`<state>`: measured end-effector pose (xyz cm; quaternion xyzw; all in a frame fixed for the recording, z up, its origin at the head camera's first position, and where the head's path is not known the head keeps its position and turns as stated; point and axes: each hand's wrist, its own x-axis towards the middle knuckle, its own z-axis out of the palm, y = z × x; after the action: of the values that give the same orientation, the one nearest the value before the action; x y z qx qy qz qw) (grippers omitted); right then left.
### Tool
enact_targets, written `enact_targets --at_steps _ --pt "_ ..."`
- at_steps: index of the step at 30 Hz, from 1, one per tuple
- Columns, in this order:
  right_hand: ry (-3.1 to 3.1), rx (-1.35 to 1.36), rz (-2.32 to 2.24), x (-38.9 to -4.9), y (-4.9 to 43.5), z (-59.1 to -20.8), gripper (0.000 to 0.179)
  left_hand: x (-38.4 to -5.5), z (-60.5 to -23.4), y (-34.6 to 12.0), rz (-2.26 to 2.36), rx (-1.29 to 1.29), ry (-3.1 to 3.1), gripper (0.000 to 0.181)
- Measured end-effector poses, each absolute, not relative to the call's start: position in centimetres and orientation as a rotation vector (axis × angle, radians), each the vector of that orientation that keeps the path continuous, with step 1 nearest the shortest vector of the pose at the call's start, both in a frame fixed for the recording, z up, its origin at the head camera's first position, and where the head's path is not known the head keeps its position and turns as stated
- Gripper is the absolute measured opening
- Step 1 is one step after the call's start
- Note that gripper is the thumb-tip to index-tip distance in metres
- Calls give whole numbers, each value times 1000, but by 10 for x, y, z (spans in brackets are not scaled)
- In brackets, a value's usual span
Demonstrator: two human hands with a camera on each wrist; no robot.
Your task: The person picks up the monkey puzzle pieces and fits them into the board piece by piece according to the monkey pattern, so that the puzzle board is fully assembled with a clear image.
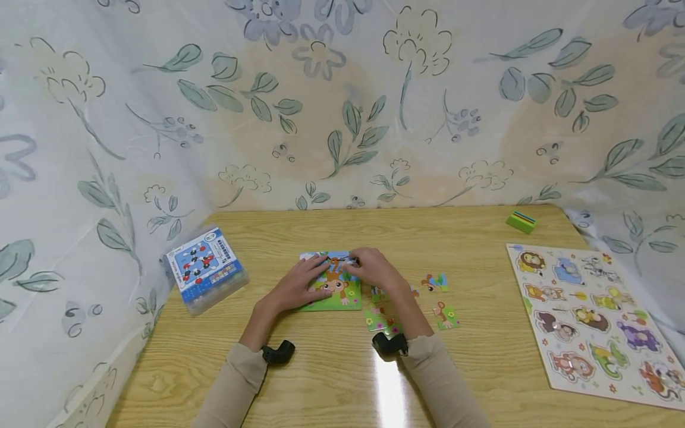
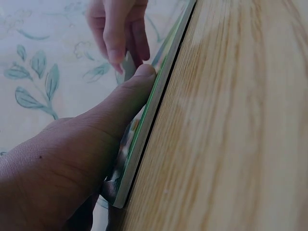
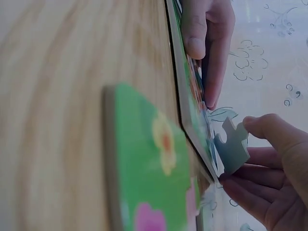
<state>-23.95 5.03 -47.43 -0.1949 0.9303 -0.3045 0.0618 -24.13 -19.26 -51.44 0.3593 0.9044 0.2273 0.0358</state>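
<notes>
A monkey-picture jigsaw board (image 1: 348, 302) lies on the table in front of the person. The left hand (image 1: 301, 284) rests on its left side, fingers extended over the picture. In the left wrist view its thumb (image 2: 127, 94) lies along the board's near edge. At the board's upper right, the right hand (image 1: 374, 267) pinches a jigsaw piece (image 3: 234, 148) between thumb and fingers. That piece is tilted up, its plain grey side showing in the right wrist view.
Loose jigsaw pieces (image 1: 446, 315) lie right of the board, some beneath the right forearm. A boxed molecule set (image 1: 206, 267) stands at left. An animal peg board (image 1: 556, 356) covers the right side, with a small green block (image 1: 521, 222) behind it.
</notes>
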Motion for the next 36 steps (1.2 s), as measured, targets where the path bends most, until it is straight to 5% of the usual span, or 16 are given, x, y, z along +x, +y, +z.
enact_targets --at_steps 36 --pt "2833 -675 -739 -241 42 -478 27 -242 -516 -191 887 1015 2738 74"
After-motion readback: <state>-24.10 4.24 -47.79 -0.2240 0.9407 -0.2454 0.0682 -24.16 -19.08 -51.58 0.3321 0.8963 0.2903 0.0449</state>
